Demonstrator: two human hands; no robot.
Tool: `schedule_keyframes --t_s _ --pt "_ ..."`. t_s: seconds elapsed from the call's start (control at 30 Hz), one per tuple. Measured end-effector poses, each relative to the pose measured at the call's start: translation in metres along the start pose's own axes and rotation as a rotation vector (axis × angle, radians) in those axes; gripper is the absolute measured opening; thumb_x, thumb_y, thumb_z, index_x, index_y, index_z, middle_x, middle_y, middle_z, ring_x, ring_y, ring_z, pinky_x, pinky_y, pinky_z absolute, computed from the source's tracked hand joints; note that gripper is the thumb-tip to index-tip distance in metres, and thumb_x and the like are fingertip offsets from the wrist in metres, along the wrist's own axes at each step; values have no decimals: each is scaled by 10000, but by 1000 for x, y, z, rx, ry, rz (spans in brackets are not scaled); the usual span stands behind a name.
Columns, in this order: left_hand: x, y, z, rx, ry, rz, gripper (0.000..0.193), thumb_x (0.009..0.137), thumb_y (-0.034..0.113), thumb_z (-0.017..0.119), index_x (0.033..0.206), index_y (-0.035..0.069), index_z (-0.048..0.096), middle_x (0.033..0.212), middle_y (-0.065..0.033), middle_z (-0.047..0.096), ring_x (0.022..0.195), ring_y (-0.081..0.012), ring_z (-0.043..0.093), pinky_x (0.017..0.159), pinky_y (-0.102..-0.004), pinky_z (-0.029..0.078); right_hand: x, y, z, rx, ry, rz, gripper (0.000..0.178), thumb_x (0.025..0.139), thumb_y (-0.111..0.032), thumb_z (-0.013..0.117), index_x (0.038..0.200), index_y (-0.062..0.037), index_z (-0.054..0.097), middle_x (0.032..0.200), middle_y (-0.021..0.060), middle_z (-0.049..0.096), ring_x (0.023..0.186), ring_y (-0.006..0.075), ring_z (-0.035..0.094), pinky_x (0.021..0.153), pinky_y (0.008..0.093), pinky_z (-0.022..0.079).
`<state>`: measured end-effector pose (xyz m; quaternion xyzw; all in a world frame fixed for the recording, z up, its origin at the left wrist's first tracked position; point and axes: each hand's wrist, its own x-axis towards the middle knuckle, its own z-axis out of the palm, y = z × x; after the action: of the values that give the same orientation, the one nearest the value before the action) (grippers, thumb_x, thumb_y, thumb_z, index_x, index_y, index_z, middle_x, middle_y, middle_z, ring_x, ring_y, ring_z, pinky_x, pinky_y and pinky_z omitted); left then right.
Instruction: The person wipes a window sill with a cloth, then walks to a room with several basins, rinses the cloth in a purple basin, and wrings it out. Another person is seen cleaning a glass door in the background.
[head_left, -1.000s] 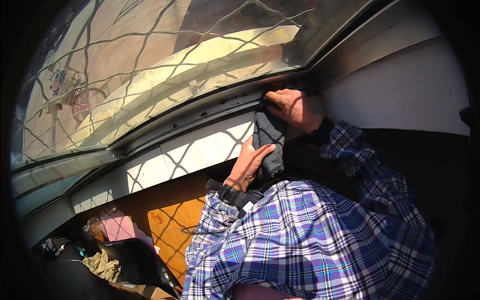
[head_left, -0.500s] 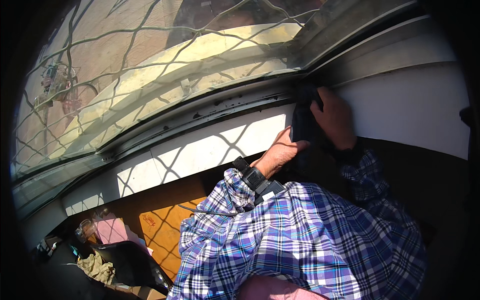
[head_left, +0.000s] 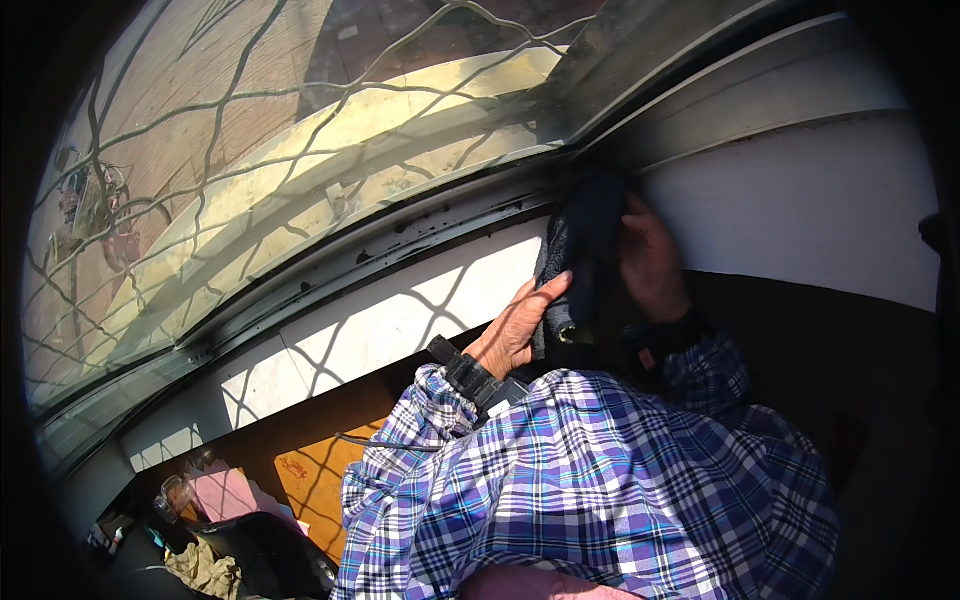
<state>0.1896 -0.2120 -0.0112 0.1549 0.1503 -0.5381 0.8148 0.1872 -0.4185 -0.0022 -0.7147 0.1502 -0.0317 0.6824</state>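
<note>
A dark navy cloth (head_left: 578, 235), folded into a thick bundle, is held up between my two hands at the corner of the window. My left hand (head_left: 516, 326) grips its near left edge, thumb along the fabric, in sunlight. On the other side my right hand (head_left: 655, 262) has its fingers closed about the cloth; they are partly in shadow. Beyond the bundle runs the metal window track (head_left: 385, 243), with dark specks of dirt along it. Below the track lies the white sill (head_left: 400, 318), crossed by grid shadows. Black straps circle both wrists.
Behind the glass stands a wavy metal grille (head_left: 230, 98). An orange-brown board (head_left: 318, 478) is below the sill at left, beside pink paper (head_left: 222, 492), a crumpled beige cloth (head_left: 203, 568) and a black chair-like shape (head_left: 268, 548). A white wall panel (head_left: 800, 205) rises at right.
Both hands and the cloth have come nearer and away from the track's corner. More of the cloth now shows between them. The whole view has shifted slightly.
</note>
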Motion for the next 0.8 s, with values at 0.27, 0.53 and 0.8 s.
schedule_keyframes --t_s 0.27,0.53,0.8 --pt "11 -2 7 -163 -53 -184 433 966 392 448 1116 -3 543 873 -104 674 691 -159 673 546 -272 585 16 -30 39 -1016 -6 -250 419 818 -235 623 1137 26 549 1106 216 585 1019 355 562 878 415 449" --pt "16 0 19 -199 117 -181 431 972 406 420 1096 13 549 812 -74 670 554 -147 645 407 -254 536 32 -40 49 -1495 -177 -434 330 794 -332 652 837 -7 620 879 154 592 883 326 539 750 409 469" --pt "30 -13 -40 177 27 52 407 957 376 478 1179 36 505 894 -85 665 663 -156 667 484 -266 568 43 -40 57 -1508 -272 -472 304 740 -326 704 769 -33 625 821 125 593 849 298 544 726 402 471"
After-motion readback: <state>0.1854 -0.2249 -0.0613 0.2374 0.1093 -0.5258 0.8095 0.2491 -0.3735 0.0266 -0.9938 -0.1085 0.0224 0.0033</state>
